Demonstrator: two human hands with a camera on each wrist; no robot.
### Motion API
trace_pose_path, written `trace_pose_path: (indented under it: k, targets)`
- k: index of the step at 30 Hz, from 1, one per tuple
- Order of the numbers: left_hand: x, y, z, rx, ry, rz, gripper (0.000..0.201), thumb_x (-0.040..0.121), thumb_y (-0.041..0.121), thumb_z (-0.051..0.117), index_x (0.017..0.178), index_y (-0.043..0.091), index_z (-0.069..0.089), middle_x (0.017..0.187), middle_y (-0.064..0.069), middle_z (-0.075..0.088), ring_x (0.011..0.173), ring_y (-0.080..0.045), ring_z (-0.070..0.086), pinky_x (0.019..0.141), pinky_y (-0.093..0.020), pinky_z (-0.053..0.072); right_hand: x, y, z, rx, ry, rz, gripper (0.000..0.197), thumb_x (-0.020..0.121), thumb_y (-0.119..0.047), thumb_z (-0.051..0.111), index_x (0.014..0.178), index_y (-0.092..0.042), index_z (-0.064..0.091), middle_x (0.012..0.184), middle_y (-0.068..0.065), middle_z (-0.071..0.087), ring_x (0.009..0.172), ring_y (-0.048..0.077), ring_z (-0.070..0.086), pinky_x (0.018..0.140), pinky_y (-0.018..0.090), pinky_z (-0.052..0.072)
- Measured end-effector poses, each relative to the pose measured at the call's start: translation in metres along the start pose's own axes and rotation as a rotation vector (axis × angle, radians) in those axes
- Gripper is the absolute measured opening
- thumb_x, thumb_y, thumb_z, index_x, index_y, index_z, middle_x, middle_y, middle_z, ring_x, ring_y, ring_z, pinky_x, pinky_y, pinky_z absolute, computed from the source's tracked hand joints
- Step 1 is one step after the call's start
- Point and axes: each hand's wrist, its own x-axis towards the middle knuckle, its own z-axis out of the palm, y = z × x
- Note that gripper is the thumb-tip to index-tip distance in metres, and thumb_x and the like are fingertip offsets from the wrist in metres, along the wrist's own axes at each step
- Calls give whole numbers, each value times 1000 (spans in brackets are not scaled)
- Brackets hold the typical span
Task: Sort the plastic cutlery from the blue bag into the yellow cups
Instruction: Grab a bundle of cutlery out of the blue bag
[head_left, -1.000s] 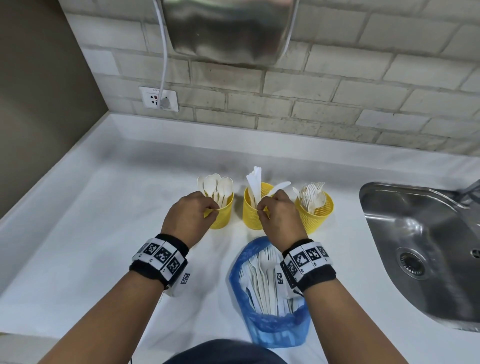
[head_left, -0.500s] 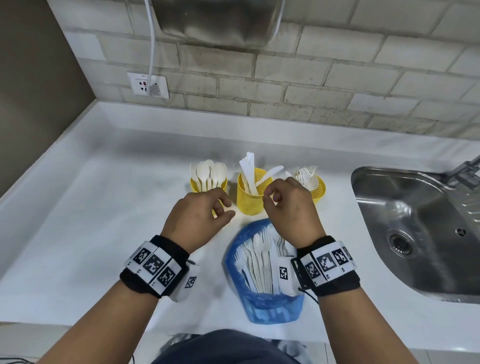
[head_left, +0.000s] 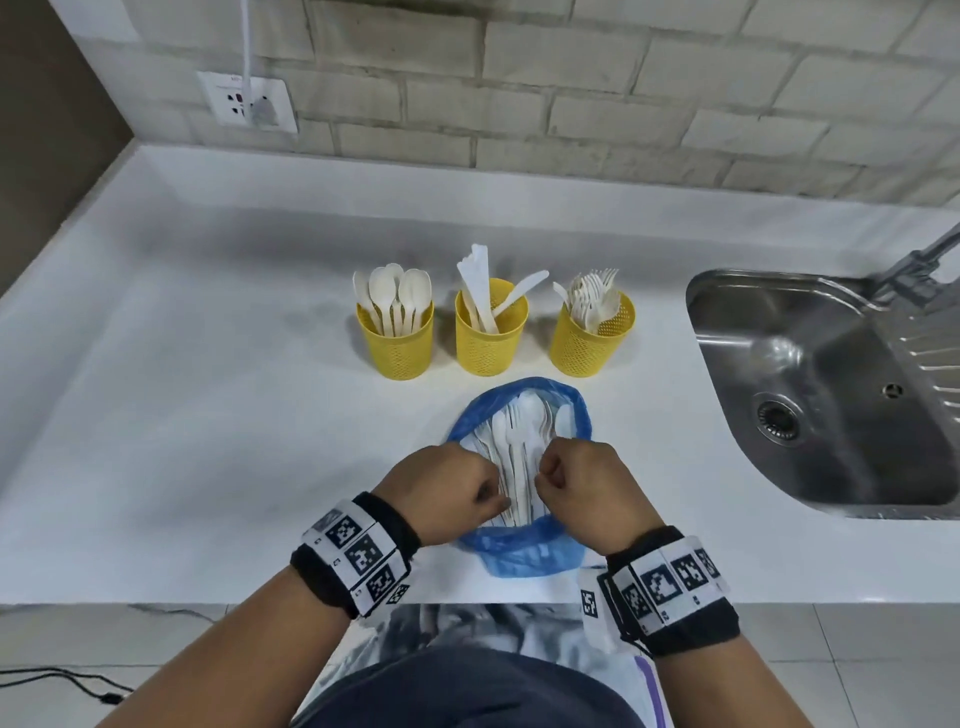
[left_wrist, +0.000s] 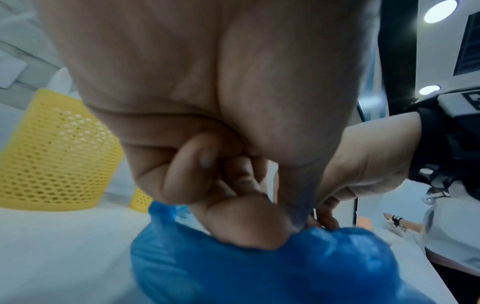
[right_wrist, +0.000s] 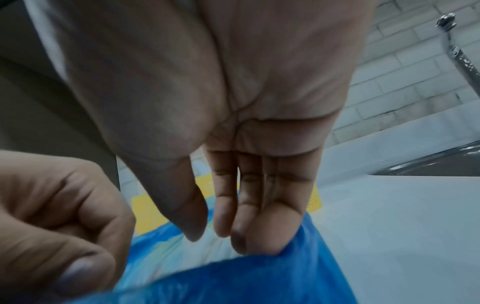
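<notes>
Both hands had drawn back from the yellow cups (head_left: 491, 332) to the blue bag (head_left: 519, 545). Left hand (head_left: 441, 493) had its fingers curled at the cutlery (head_left: 511, 457) beneath them; whether it pinched a piece, I cannot tell. Right hand (head_left: 582, 491) reached in with fingers nearly straight, holding nothing. Best to isolate one handle before lifting toward the cups beyond the knuckles.

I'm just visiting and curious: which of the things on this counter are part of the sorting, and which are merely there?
Part of the job:
- blue bag of white cutlery
- spoon cup
- knife cup
- fork cup
- left hand and right hand, both over the bag

Just there:
- sink
- tap
- wall socket
</notes>
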Motion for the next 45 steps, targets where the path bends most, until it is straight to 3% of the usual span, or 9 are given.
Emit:
trace_pose_path:
  k: [7,12,19,25,30,35,40,42,45]
  targets:
    - [9,4,4,159,-7,-272,48,98,59,47,71,20,51,76,0,53,74,-24,54,69,-31,45,-1,13,7,-52,-33,152,18,94,-23,56,80,-13,51,86,7,63,78,25,58,66,31,41]
    - [15,7,4,184,-11,-404,55,94,69,45,96,19,67,99,-2,71,89,-24,66,70,-31,44,9,10,5,-65,-25,164,26,98,-34,55,88,-12,47,88,7,59,82,28,59,67,32,41]
    - [23,13,6,156,60,-416,48,89,64,59,103,18,67,106,-2,71,98,-26,68,73,-31,47,18,-4,14,-79,-81,138,47,99,-45,60,118,-2,58,119,15,60,109,30,62,85,34,48]
    - [28,12,6,-172,120,-460,59,81,39,78,122,9,49,113,-9,67,108,-31,64,80,-32,46,29,2,10,73,-99,159,29,92,-33,68,97,-6,57,95,7,62,96,26,63,70,26,39]
    - [30,8,12,-343,172,-539,60,76,34,83,113,9,42,108,-10,65,102,-34,65,75,-34,45,34,10,10,126,-96,166,35,88,-32,66,66,-14,45,64,-2,53,69,20,56,49,21,29]
    - [36,14,20,-335,195,-609,64,77,34,83,117,8,40,112,-12,63,105,-35,64,76,-33,45,37,14,12,95,-133,113,38,88,-46,68,82,-11,54,71,-2,56,71,18,56,58,26,36]
    - [34,25,23,-450,311,-620,68,61,23,90,104,13,38,104,-9,53,94,-28,55,67,-33,41,40,21,6,187,-160,72,36,84,-23,67,58,-11,44,54,1,49,52,14,48,50,26,31]
    - [30,31,26,-494,415,-607,65,62,19,90,100,13,37,99,-7,49,90,-25,50,60,-29,33,38,25,3,203,-168,75,35,84,-23,67,58,-12,45,53,1,50,50,13,48,48,25,31]
    - [26,37,30,-600,559,-587,65,62,16,91,99,14,37,89,-1,53,81,-20,56,58,-26,37,36,29,4,227,-148,70,35,85,-25,68,59,-14,47,54,-3,51,52,8,49,45,18,28]
